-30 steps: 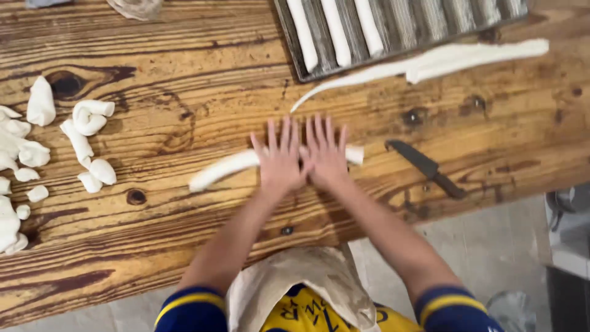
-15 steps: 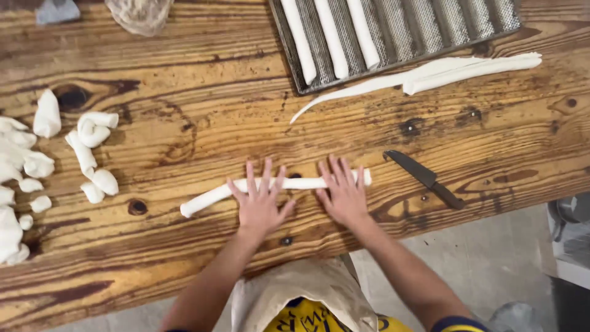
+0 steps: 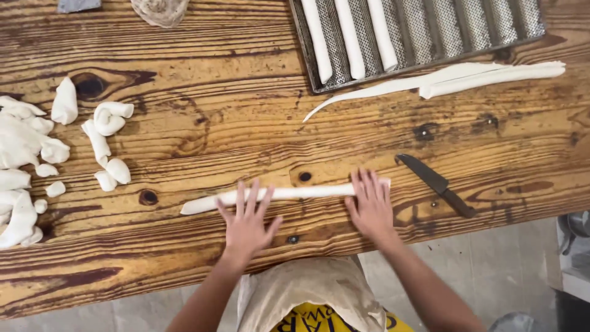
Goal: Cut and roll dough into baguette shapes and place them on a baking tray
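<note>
Spread further apart since half a second ago: left hand (image 3: pixel 246 224) and right hand (image 3: pixel 370 206), both flat, fingers splayed wide, pressing on dough rope (image 3: pixel 283 195). Rope longer, long axis 9-to-3 on wooden table (image 3: pixel 184 80), at 12 of both palms. Right end hidden under right fingers. Knife (image 3: pixel 436 183) at 3.

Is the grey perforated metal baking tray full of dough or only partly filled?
Partly filled: the grey perforated metal baking tray holds three white dough sticks in its left channels; the others are bare.
</note>
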